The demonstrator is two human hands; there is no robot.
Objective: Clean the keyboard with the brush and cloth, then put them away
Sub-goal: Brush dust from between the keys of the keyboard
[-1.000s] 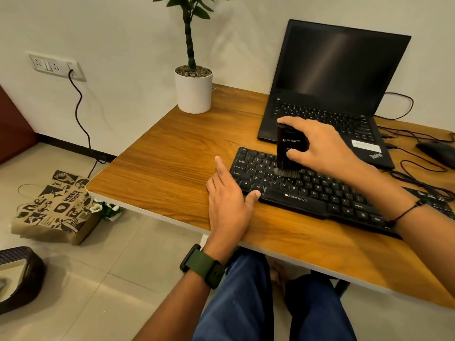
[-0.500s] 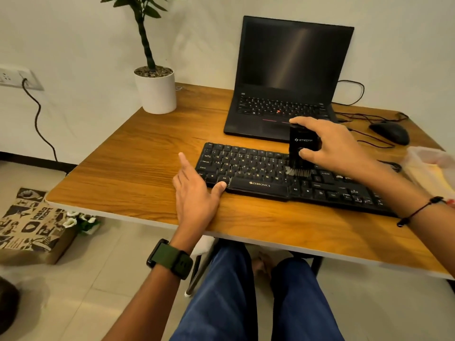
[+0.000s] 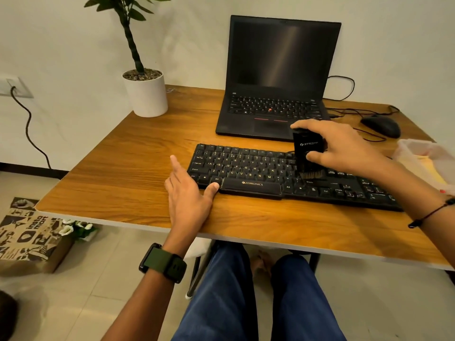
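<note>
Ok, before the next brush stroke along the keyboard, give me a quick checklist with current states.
1. Brush grip: right hand holds the black brush by its body, upright. Ok.
2. Bristle contact: bristles rest on the keys of the keyboard, right of the letter block. Ok.
3. Keyboard steadied: left hand lies flat on the desk, thumb against the keyboard's front left edge. Ok.
4. Path to the right: keys there are uncovered; the mouse sits behind, apart. Ok.
5. Cloth ready: something pale lies at the right edge, but whether it is the cloth, cannot tell.
</note>
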